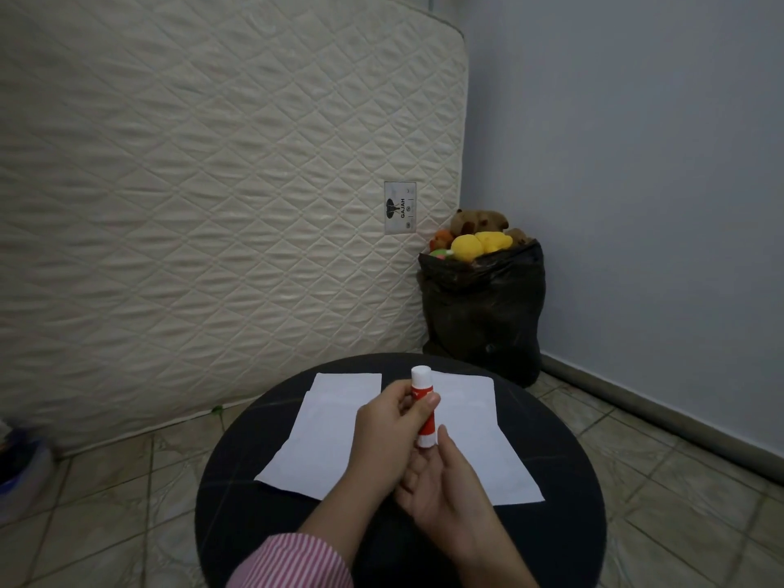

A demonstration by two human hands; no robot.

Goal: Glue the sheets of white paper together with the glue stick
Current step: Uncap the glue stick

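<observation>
A red and white glue stick (423, 398) with its white cap on stands upright in front of me, above the papers. My left hand (388, 435) grips its upper body, thumb across the red label. My right hand (441, 485) holds the stick's bottom end between thumb and fingers. Two white paper sheets lie side by side on the round black table (564, 502): the left sheet (322, 426), with another sheet's edge showing beneath it at the far end, and the right sheet (475, 422). My hands hide the strip between the sheets.
A quilted cream mattress (212, 184) leans upright behind the table. A black bag (483, 307) filled with stuffed toys stands in the corner by the blue wall. Tiled floor surrounds the table. A blue object (21, 464) sits at the left edge.
</observation>
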